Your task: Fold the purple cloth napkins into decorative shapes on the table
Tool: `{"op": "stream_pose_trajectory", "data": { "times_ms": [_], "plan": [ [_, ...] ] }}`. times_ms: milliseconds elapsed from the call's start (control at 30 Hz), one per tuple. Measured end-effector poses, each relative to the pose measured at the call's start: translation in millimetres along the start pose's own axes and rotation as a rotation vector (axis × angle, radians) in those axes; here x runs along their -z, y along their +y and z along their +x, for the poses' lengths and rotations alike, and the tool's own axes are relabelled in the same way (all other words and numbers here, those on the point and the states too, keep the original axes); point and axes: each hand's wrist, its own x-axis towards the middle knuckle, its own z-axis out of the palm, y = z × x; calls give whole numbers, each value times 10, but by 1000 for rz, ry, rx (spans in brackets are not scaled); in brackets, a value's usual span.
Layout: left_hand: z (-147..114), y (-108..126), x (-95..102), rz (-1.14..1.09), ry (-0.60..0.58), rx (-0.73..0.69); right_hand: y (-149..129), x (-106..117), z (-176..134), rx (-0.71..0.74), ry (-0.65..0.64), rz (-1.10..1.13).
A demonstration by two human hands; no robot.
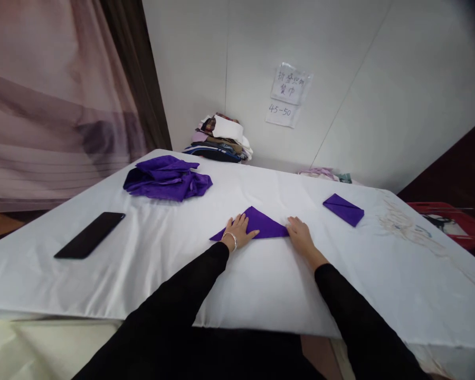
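A purple napkin [263, 224], folded into a triangle, lies on the white-covered table [261, 295] in front of me. My left hand [237, 232], with a bracelet at the wrist, rests flat across its left half, fingers spread. At the right corner is my right hand [300, 232], its fingers close together over the tip and hiding it. Farther right lies another purple napkin [344, 209], folded into a small flat packet. A loose heap of purple cloth [166, 178] sits at the back left of the table.
A black phone-like slab [90, 235] lies at the left. Behind the table are a pile of folded clothes [219, 138] and a wall with paper signs [288, 94]. Beige threadlike strands [407, 224] spread at the right, near a red basket [455, 224] beyond the edge.
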Motion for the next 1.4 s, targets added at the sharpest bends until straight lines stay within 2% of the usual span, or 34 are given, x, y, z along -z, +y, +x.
{"op": "stream_pose_trajectory", "data": {
  "times_ms": [100,167,333,500,633,767,933,1067,1233,1400],
  "plan": [
    [-6,33,31,-30,-32,41,-292,-96,-201,227,-80,-21],
    [-52,81,44,-44,-38,87,-416,-147,-268,324,-123,-33],
    [-308,201,77,-30,-13,144,-403,-138,-220,366,-131,-77],
    [-521,133,148,-45,-2,95,-396,-68,-237,471,-93,-96],
    [-548,36,180,-22,55,60,-641,-94,-404,668,-145,-13],
    [-520,7,206,-4,64,37,-949,-138,-553,774,-164,47],
    [-535,-39,226,21,68,4,-1202,-180,-673,844,-145,111],
    [-545,-140,224,42,63,-69,-1271,-207,-767,870,-104,190],
    [-457,-237,246,97,12,-197,-1247,-200,-850,791,-66,295],
    [-385,-254,272,134,-8,-236,-1218,-185,-944,709,-69,435]
  ]
}}
